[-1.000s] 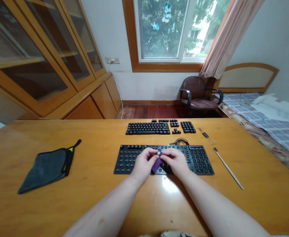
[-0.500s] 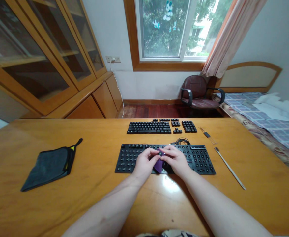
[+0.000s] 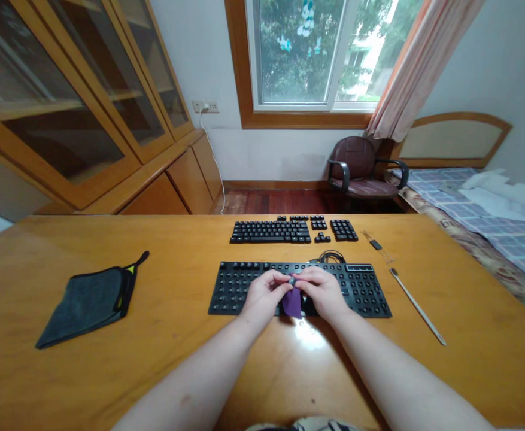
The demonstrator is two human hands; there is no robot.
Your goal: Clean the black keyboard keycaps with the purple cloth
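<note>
Left hand (image 3: 264,296) and right hand (image 3: 322,293) pinch purple cloth (image 3: 293,305) and keycap (image 3: 292,281) above the keyboard (image 3: 234,293) (likely wiping; turning seems needed).

2 bare forearms (image 3: 208,365), small mark (image 3: 185,399) on the left; pale, dark-patterned clothing (image 3: 319,425).

The hands (image 3: 263,294) and purple cloth (image 3: 293,304) hide part of the keyboard (image 3: 233,291)

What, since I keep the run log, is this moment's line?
left hand and right hand: holding purple cloth and small piece; keyboard: below hands, mostly uncapped; loose keycaps: beyond keyboard
</note>
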